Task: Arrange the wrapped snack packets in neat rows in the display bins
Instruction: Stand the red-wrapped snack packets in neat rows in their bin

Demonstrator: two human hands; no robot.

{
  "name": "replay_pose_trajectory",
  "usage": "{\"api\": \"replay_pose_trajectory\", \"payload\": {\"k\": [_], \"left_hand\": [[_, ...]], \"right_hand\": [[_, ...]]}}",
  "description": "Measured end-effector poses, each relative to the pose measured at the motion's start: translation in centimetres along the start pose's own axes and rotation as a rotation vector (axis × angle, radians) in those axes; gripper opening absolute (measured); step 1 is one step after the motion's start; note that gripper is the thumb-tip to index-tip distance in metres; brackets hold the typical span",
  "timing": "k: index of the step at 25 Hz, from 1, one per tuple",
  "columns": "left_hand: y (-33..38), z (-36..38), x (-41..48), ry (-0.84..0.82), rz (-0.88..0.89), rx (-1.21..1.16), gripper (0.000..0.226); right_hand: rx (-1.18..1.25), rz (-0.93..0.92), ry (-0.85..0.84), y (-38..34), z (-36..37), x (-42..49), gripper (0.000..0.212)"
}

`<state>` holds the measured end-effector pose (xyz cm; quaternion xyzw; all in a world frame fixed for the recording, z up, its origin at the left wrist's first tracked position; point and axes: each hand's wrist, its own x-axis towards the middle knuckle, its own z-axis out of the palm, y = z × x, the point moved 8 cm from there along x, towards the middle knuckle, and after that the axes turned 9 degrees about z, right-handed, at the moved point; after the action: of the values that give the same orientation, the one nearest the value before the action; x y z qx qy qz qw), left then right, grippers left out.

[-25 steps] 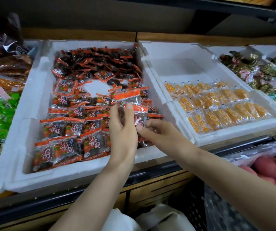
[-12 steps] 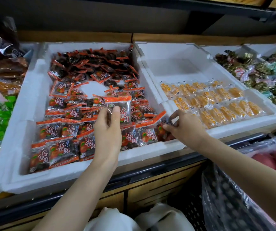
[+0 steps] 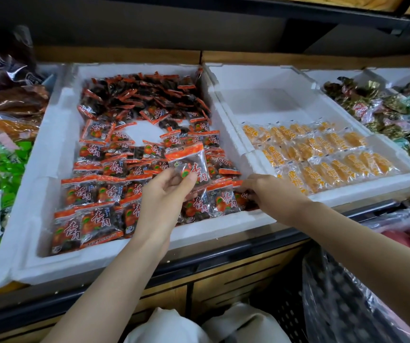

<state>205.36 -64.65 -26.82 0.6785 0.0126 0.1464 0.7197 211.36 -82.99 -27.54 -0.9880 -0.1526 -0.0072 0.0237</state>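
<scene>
Left hand (image 3: 166, 196) pinches one red packet (image 3: 190, 167) between thumb and fingers, raised over the foam bin (image 3: 124, 256), seal edge pointing away from me. The front row's right end lies just below and to the right. Right hand (image 3: 270, 194) is nearer, fingertips on the corner packet (image 3: 238, 198); I cannot tell whether it pinches or presses.

— Bright enough?
— Yes, and even. Soft light falls from above the front edge of the worktop (image 3: 223, 254). The white foam bin (image 3: 57, 149) nearly blows out along its left wall.
— Shadows?
— Faint. The left grip (image 3: 166, 194) throws only a soft smudge on the wrappers beneath it. It goes dim under the upper shelf (image 3: 273, 8) and below the worktop.
— Glare?
— Small glints on the raised packet (image 3: 189, 167) and on the plastic bag (image 3: 347, 293) below the worktop's right end.
— Sharpness?
— Crisp mid-frame. Straight lines bow outward, and the far left smears.
</scene>
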Motion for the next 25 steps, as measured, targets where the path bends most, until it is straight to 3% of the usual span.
{"api": "replay_pose_trajectory", "payload": {"k": [3, 5, 7, 9, 11, 13, 17, 22, 25], "left_hand": [[-0.3, -0.4, 0.3, -0.011, 0.009, 0.046, 0.039], [-0.5, -0.3, 0.8, -0.041, 0.014, 0.039, 0.039], [-0.4, 0.6, 1.3, -0.11, 0.023, 0.029, 0.031], [-0.4, 1.5, 2.0, -0.152, 0.031, 0.068, 0.033], [-0.2, 2.4, 2.9, -0.189, 0.076, 0.163, 0.039], [0.1, 3.5, 3.9, -0.257, 0.167, 0.354, 0.047], [-1.3, 5.9, 4.2, -0.538, 0.41, 1.023, 0.055], [-3.3, 6.1, 4.0, -0.6, 0.429, 1.04, 0.054], [-3.7, 6.1, 4.3, -0.585, 0.448, 1.054, 0.055]], "right_hand": [[0.144, 0.043, 0.01, 0.0, -0.9, 0.1, 0.038], [0.559, 0.069, 0.073, -1.1, -3.0, -0.4, 0.033], [0.985, 0.075, 0.02, -2.8, -4.5, -0.8, 0.031], [1.113, 0.061, -0.055, -4.0, -4.8, -0.7, 0.015], [1.047, 0.088, -0.039, -3.4, -4.9, 0.2, 0.003], [1.026, 0.196, 0.025, -1.2, -4.8, 1.8, 0.007], [0.729, 0.296, 0.182, 1.9, -4.5, 5.2, 0.026], [0.278, 0.21, 0.085, 0.7, -1.6, 7.5, 0.047], [0.108, -0.006, 0.071, -0.6, -1.4, 6.8, 0.057]]}}
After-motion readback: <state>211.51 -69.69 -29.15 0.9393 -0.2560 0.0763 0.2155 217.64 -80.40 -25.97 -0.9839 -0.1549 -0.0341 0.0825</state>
